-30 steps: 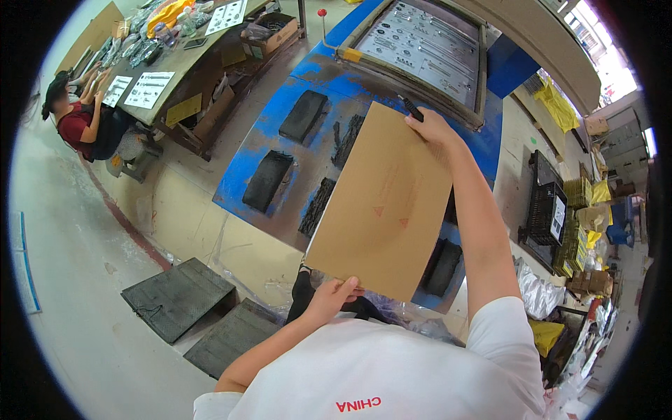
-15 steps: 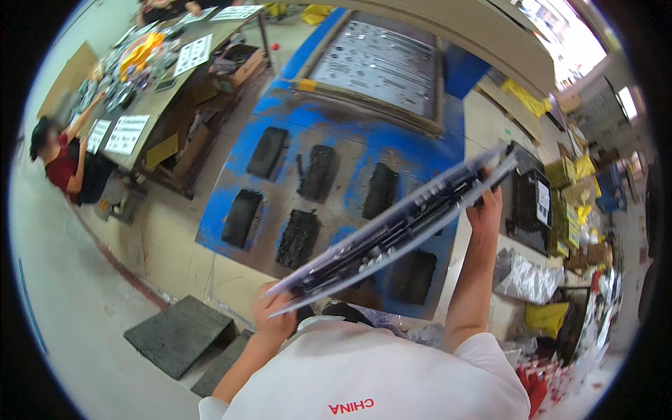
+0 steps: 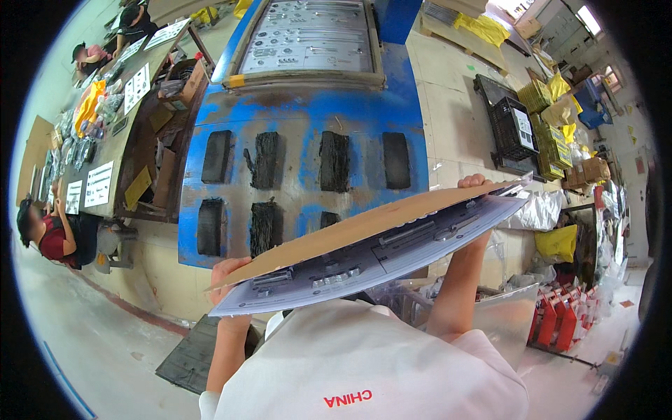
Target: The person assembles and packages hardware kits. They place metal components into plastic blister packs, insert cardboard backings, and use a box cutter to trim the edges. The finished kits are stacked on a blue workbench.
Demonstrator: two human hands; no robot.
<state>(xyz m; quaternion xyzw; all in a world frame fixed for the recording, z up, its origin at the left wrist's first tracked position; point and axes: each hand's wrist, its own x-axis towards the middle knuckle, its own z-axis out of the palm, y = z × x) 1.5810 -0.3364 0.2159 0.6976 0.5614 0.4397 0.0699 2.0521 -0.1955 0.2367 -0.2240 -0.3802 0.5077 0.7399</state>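
Between my hands is a printed white card (image 3: 392, 257) with metal bolts and nuts on it, held tilted above the near edge of a blue table. A brown cardboard sheet (image 3: 350, 222) lies along its far side, with a gap showing between the two. My left hand (image 3: 229, 271) is closed on the left end, fingers over the cardboard's edge. At the right end my right hand (image 3: 476, 183) is closed too, its fingertips over the far edge and its palm hidden behind the card. The hardware under the cardboard is partly covered.
Several black blocks (image 3: 334, 161) sit in rows on the blue table (image 3: 301, 143). Behind them, a framed bed (image 3: 308, 82) holds a sheet of hardware. People work at a cluttered bench (image 3: 129, 171) on the left. Black crates (image 3: 514, 126) and red items (image 3: 560, 322) stand right.
My hands have turned the card from a steep diagonal to a flatter slant, and lowered its right end. The cardboard and printed face now show. My view has shifted too.
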